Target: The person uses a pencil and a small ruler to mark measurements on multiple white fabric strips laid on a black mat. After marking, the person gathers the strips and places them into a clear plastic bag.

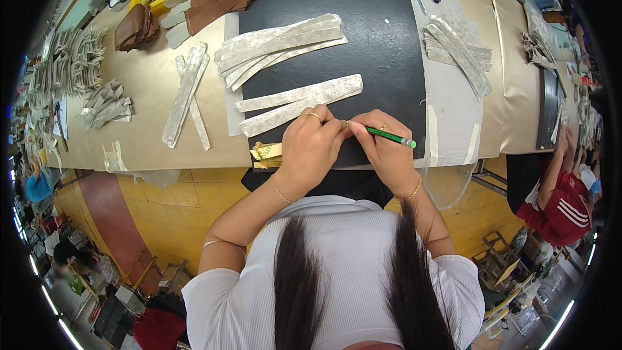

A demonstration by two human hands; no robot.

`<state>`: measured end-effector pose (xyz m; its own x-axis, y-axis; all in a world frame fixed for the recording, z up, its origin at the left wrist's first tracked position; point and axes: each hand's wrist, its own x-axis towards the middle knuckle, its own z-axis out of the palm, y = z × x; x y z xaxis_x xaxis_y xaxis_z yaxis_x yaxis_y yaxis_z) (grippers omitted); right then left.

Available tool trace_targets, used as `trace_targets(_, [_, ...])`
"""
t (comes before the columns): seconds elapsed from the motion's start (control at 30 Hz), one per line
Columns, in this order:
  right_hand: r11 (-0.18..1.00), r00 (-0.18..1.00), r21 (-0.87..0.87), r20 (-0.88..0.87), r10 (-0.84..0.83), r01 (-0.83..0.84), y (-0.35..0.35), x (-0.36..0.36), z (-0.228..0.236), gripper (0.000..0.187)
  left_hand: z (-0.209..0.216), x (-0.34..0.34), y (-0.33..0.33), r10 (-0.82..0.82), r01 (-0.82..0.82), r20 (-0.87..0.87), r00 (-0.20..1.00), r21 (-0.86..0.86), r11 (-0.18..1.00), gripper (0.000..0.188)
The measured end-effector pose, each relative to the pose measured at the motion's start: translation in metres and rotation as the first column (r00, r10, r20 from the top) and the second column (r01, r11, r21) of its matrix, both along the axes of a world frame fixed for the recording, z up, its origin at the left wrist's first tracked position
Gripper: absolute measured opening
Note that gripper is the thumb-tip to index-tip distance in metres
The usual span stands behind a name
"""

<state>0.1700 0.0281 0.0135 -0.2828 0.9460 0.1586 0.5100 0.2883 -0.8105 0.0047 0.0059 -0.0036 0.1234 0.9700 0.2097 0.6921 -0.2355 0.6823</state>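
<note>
Head view: right hand is pinching the green pencil, left hand is meeting its tip, probably steadying something, grip too hidden to tell; pale strips are lying ahead on the black mat, presumably within reach.

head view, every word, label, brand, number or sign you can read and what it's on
No text reads clearly.
Small yellow-and-cream strip at the near-left corner of the black rectangular board: green marks, too small to read.
Green pencil in the right hand: any print too small to read.
Red garment with white stripes: no words legible.
</note>
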Motion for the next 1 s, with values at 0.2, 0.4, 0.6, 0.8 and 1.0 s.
trace_targets(0.2, [0.999,0.991,0.036,0.133,0.032,-0.037,0.002,-0.003,0.002,0.013,0.0,0.0,0.0,-0.006,0.006,-0.019,1.0,0.001,1.0,0.013])
trace_targets(0.4, [0.985,0.926,-0.163,-0.357,-0.12,0.065,0.013,0.014,-0.009,0.02,0.001,0.002,-0.002,-0.01,0.01,-0.018,1.0,0.014,1.0,0.016])
trace_targets(0.6, [0.995,0.992,0.088,0.112,-0.059,0.049,0.047,0.01,-0.001,0.019,0.002,0.006,-0.005,0.004,-0.007,-0.086,0.996,-0.034,0.999,0.022])
trace_targets(0.8, [0.984,0.928,0.135,0.368,0.062,-0.119,0.059,0.002,-0.006,0.021,0.0,0.003,-0.014,-0.05,0.051,-0.102,0.994,0.009,0.999,0.017])
trace_targets(1.0, [0.98,0.963,0.132,0.246,0.111,-0.147,0.056,0.008,-0.004,0.022,0.039,-0.049,-0.027,0.065,-0.041,0.098,0.993,-0.233,0.972,0.015])
